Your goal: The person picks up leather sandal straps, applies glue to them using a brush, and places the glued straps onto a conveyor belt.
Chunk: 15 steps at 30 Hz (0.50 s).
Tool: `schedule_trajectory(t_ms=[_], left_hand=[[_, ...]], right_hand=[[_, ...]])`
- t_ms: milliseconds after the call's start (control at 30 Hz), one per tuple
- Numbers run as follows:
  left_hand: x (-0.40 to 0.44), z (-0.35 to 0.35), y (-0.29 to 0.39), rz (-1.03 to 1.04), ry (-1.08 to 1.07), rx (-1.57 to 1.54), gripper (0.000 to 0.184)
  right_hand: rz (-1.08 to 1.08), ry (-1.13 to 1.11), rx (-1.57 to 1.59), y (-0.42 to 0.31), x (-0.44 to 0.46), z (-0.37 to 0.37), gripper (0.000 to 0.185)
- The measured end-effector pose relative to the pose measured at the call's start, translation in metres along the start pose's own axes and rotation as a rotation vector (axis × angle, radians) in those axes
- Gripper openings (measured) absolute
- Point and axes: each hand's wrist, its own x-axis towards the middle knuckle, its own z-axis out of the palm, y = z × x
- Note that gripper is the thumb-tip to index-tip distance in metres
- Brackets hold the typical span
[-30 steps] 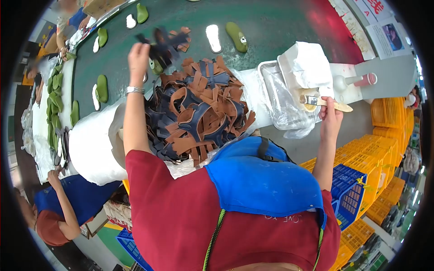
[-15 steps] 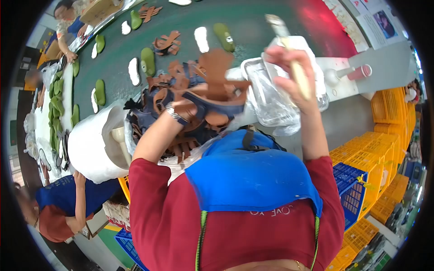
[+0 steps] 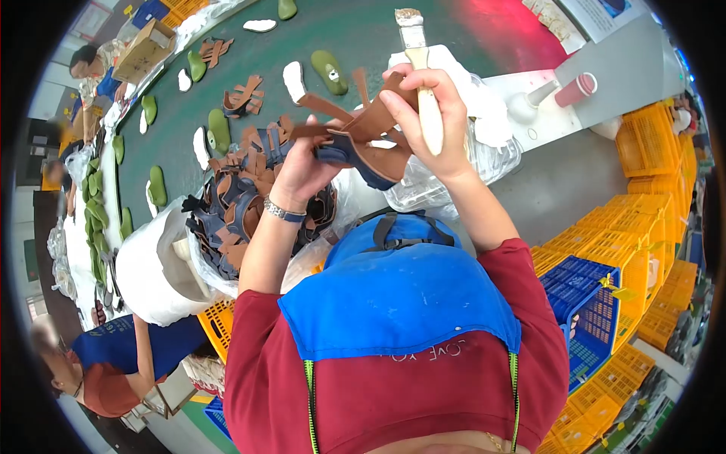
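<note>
Between my hands is a sandal upper (image 3: 368,154) of brown straps with a dark blue edge. My left hand (image 3: 308,164) is closed around its left end. In my right hand (image 3: 435,121) is a paintbrush (image 3: 429,113), its pale handle pointing down and its whitish bristles up; the fingers also touch one of the brown straps. Beside my left forearm lies a heap of similar uppers (image 3: 236,203) in a plastic-lined container. Behind my right hand is a plastic-wrapped clear tray (image 3: 488,163) with white cloth-like material (image 3: 484,94) over it.
On the green conveyor belt (image 3: 249,64) lie green soles (image 3: 329,72), white insoles (image 3: 293,82) and brown straps. A white bottle (image 3: 529,104) and a pink cup (image 3: 576,90) stand at the right. Yellow crates (image 3: 590,234) and a blue crate (image 3: 582,318) are stacked at right. Co-workers (image 3: 113,363) sit at left.
My left hand has lifted the sandal upper from over the heap towards the middle. My right hand has come left and lower with the paintbrush, meeting the upper.
</note>
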Motion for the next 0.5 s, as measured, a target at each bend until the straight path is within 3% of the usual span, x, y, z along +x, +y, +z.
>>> schedule_trajectory(t_ms=[67,133,200,233,333,367,467,500], left_hand=[[0.0,-0.013,-0.003,-0.008,-0.234,-0.074,0.061],[0.001,-0.006,0.0,-0.04,-0.189,0.039,0.069],[0.001,0.002,0.004,-0.052,-0.25,0.194,0.077],[0.0,0.005,0.009,-0.138,-0.179,0.23,0.086],[0.004,0.017,0.01,0.031,-0.212,0.271,0.083],[0.004,0.024,0.01,0.044,-0.187,0.202,0.069],[0.007,-0.003,0.01,-0.163,0.012,-0.023,0.051],[0.011,-0.001,0.011,-0.172,0.018,0.11,0.054]], right_hand=[[-0.063,0.047,-0.029,0.0,0.001,-0.001,0.019],[-0.175,0.107,-0.079,-0.002,0.004,-0.003,0.019],[-0.17,0.135,-0.046,-0.002,0.003,-0.003,0.02],[-0.166,0.148,-0.028,-0.003,0.001,-0.004,0.02],[-0.173,0.167,-0.072,-0.006,-0.002,-0.007,0.02],[-0.207,0.147,-0.088,-0.007,-0.003,-0.008,0.02],[-0.292,0.092,-0.114,-0.005,-0.007,-0.007,0.022],[-0.309,0.079,-0.106,-0.002,-0.008,-0.005,0.023]])
